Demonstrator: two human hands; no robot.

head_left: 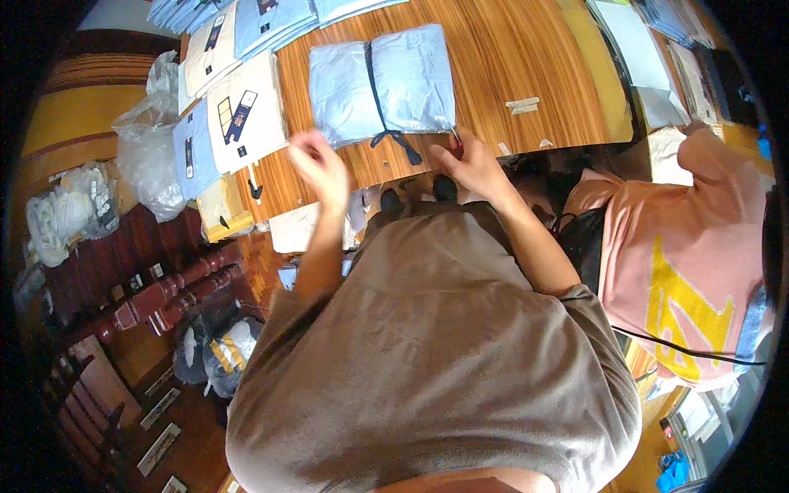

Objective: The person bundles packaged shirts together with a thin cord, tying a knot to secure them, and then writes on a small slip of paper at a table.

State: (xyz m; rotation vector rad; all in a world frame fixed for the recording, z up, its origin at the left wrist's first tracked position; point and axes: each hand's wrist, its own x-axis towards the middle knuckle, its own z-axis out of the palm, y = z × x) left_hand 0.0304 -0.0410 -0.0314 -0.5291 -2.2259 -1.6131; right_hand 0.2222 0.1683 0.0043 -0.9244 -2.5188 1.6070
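A bundle of folded light-blue garments (341,86) lies on the wood-grain table, wrapped in clear plastic. A dark cord (374,78) runs across its middle, with a knot or bow and loose end at the near edge. By the near right corner, my right hand (475,168) is closed around a small tool (454,134) with a thin metal tip and a dark and reddish handle, mostly hidden by the fingers. My left hand (320,168) hovers off the near left corner, somewhat blurred. Its fingers are loosely bent and apart, and I see nothing held in them.
Stacks of folded cream garments (259,99) and blue garments (193,152) line the table's left side. Tape scraps (523,105) stick to the wood. At right, a person in a pink shirt (690,271) works close by. Clear plastic bags (152,148) sit at left.
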